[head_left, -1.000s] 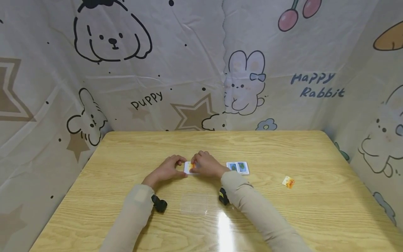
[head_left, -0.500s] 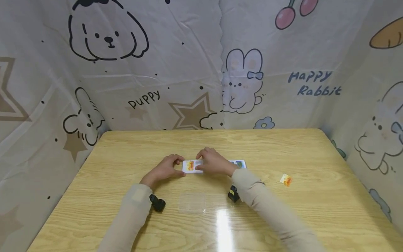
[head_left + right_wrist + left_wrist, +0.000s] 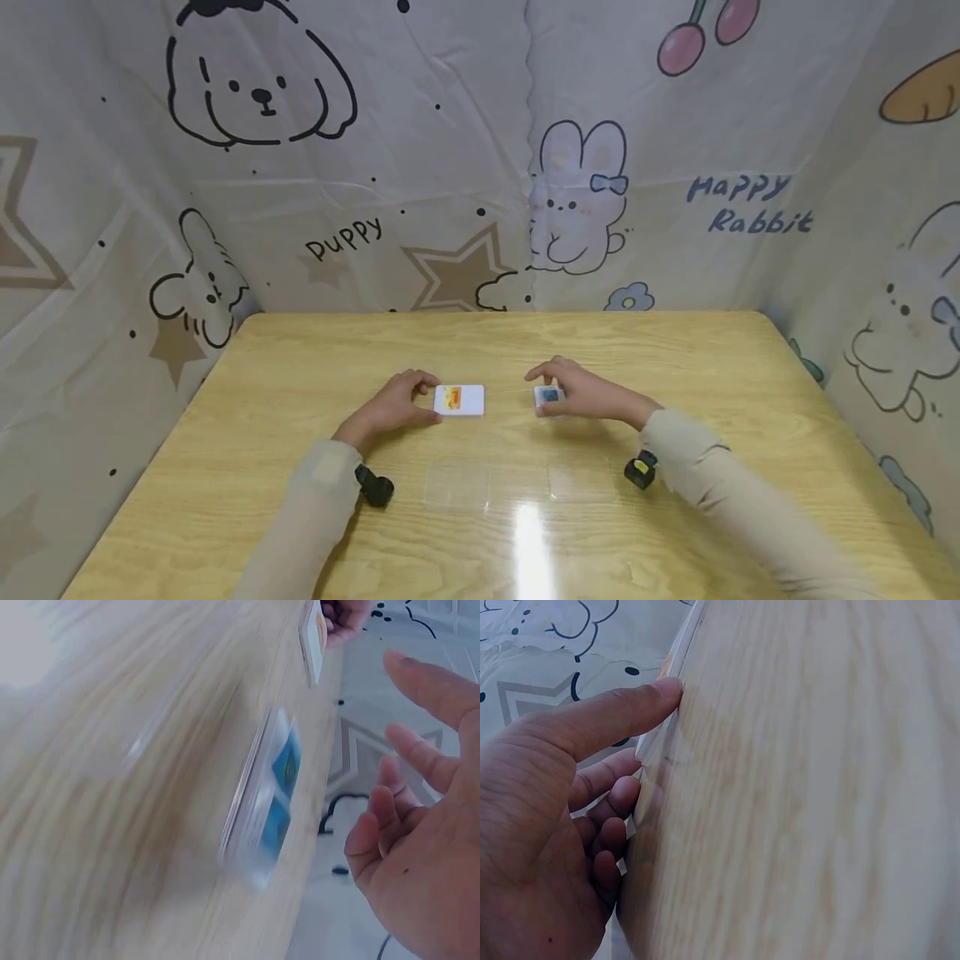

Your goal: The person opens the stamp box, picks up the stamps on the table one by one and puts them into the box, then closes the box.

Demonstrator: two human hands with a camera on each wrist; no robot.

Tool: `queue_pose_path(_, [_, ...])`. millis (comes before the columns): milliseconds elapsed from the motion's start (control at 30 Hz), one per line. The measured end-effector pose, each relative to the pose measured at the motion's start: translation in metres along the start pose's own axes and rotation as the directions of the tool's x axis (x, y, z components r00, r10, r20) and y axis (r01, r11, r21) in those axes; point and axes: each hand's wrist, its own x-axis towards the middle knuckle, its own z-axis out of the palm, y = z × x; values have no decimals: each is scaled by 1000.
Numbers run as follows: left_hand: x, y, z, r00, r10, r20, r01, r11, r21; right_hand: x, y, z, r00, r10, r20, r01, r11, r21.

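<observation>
My left hand grips the left end of a white card, its thumb at the near edge and fingers by the far edge. An orange picture covers the card's left half. In the left wrist view, the thumb presses the card's edge. My right hand hovers around a second stack of cards with blue pictures, partly hidden from the head view. In the right wrist view, that blue-pictured stack lies flat and the right hand's fingers are spread apart from it.
Two clear plastic pieces, one at left and one at right, lie on the wooden table nearer me. Patterned cloth hangs behind the table and at both sides.
My right hand has left the white card and moved right to the blue-pictured stack. The left hand stays at the card. The right sleeve now hides the loose orange square.
</observation>
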Motion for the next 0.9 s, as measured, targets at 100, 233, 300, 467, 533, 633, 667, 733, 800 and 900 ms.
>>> queue_pose_path(100, [1, 2, -2, 1000, -2, 2, 2, 1000, 5, -17, 9, -8, 999, 49, 15, -49, 998, 27])
queue_pose_path(233, [0, 6, -4, 1000, -5, 9, 5, 1000, 8, -40, 22, -14, 997, 79, 22, -80, 996, 44])
queue_pose_path(300, [-1, 7, -4, 1000, -7, 13, 6, 1000, 6, -50, 28, -16, 997, 79, 12, -79, 996, 42])
queue_pose_path(467, [-1, 7, -5, 1000, -9, 23, 9, 1000, -8, -74, 42, -21, 996, 84, -6, -84, 995, 45])
queue_pose_path(533, [0, 7, -5, 1000, -8, 28, 8, 1000, -14, -82, 46, -24, 995, 95, -8, -94, 995, 44])
queue_pose_path(633, [-1, 6, -5, 999, -7, 31, 7, 1000, -19, -94, 51, -28, 993, 117, -12, -117, 992, 37])
queue_pose_path(667, [-1, 5, -4, 999, -6, 32, 7, 1000, -19, -98, 53, -30, 992, 128, -14, -127, 991, 32])
queue_pose_path(733, [-2, 4, -4, 999, -6, 33, 7, 1000, -17, -106, 56, -34, 990, 139, -21, -139, 990, 27])
queue_pose_path(800, [-3, 3, -3, 999, -11, 35, 12, 1000, -21, -113, 60, -37, 989, 148, -28, -147, 989, 22])
queue_pose_path(900, [-3, 3, -3, 999, -17, 35, 18, 1000, -24, -124, 66, -39, 986, 159, -44, -158, 987, 15])
